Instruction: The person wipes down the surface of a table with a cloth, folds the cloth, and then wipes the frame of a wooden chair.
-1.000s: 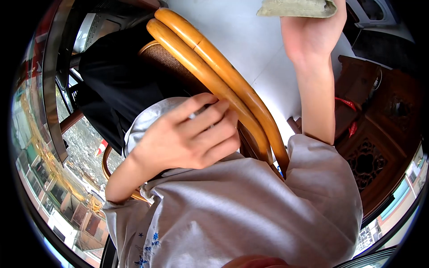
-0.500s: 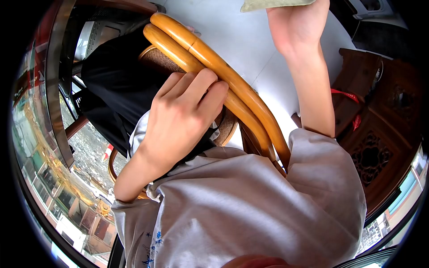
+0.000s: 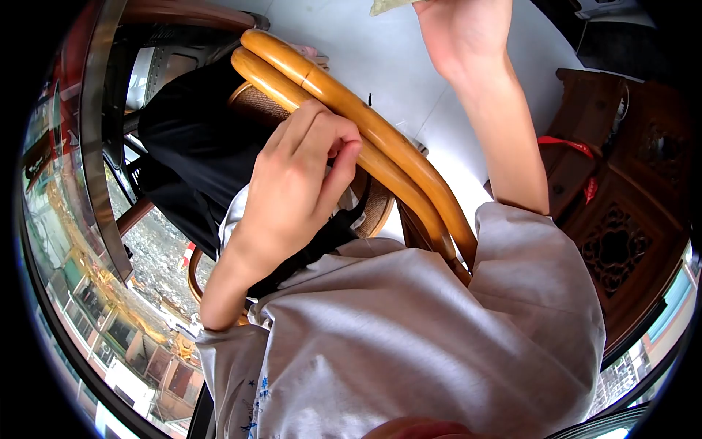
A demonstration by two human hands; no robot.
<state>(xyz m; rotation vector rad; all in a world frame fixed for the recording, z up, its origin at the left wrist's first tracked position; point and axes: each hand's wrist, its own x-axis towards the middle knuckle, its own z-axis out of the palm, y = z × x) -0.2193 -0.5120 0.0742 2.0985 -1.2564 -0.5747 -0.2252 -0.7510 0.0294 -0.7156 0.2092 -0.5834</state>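
Over the rattan chair's rounded wooden armrest (image 3: 395, 175), my left hand (image 3: 296, 172) shows its back, with the fingers curled and the thumb close to the index finger. Anything between those fingertips is hidden. My right hand (image 3: 468, 33) is raised at the top edge, its inner wrist facing me and its fingers out of frame. Beside that palm, a corner of a pale green, folded-looking item (image 3: 389, 6) shows; most of it is cut off.
Black trousers (image 3: 194, 124) and woven chair parts (image 3: 256, 102) lie left of the armrest. A carved dark wooden piece of furniture (image 3: 578, 190) with a red ribbon (image 3: 567, 144) stands at right. Pale floor (image 3: 351, 44) shows beyond the armrest. Reflective glass (image 3: 80, 256) curves along the left.
My left hand went from spread, loosely bent fingers to a closed curl by the armrest. My right hand and the green item moved up and left, further out of view.
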